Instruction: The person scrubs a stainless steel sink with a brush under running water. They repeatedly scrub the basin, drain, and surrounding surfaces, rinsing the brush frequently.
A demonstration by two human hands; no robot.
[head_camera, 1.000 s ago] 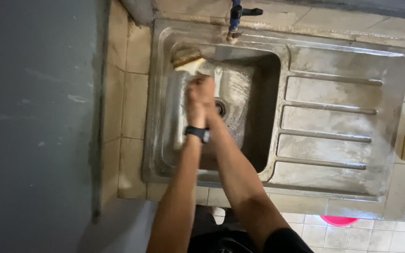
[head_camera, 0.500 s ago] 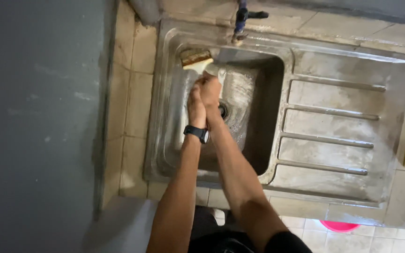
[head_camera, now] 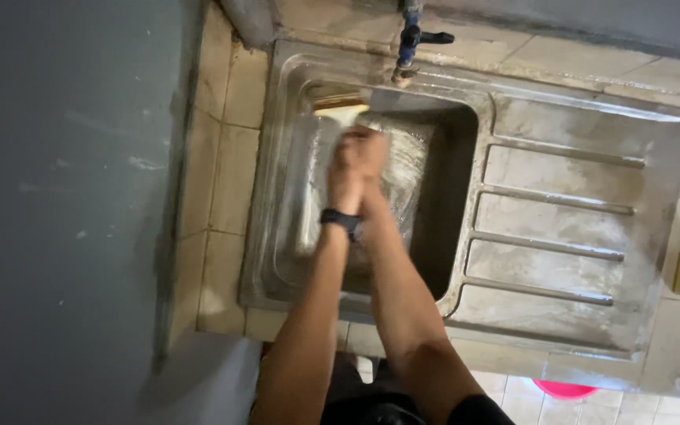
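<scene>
Left hand point(head_camera: 345, 175) and right hand point(head_camera: 371, 161) pressed together over the steel sink point(head_camera: 466, 118), both closed round the pale handle of a scrub brush point(head_camera: 341, 106), though blurred. Brush bristles against the basin's far wall, just below and left of the blue tap point(head_camera: 409, 39). Black watch point(head_camera: 340, 219) on the left wrist; draining board point(head_camera: 560, 212) to the right; pink tub point(head_camera: 564, 389) on the floor below

Both hands point(head_camera: 360, 169), clasped on the brush point(head_camera: 341, 108), have shifted slightly right within the sink point(head_camera: 466, 110); the brush head now blurred.
</scene>
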